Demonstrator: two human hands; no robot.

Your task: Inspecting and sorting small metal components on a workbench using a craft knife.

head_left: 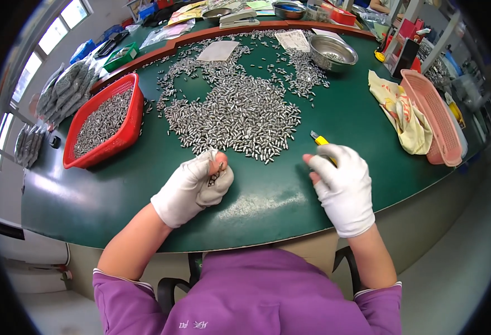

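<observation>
My left hand (195, 187), in a white glove with the thumb tip bare, is closed around several small silvery metal pieces (215, 177), just in front of a big heap of the same pieces (240, 114) on the green table. My right hand (343, 187), also gloved with two bare fingertips showing, is held to the right with its fingers parted and nothing visible between them. A yellow utility knife (319, 138) shows just beyond the right hand, which hides part of it. Whether the hand touches the knife, I cannot tell.
A red plastic basket (134, 120) full of metal pieces stands at the left. At the back right is a steel bowl (333, 51). A pink basket (445, 142) and a cream cloth bag (404, 114) lie at the right. A brown wooden rim (192, 42) borders the far edge.
</observation>
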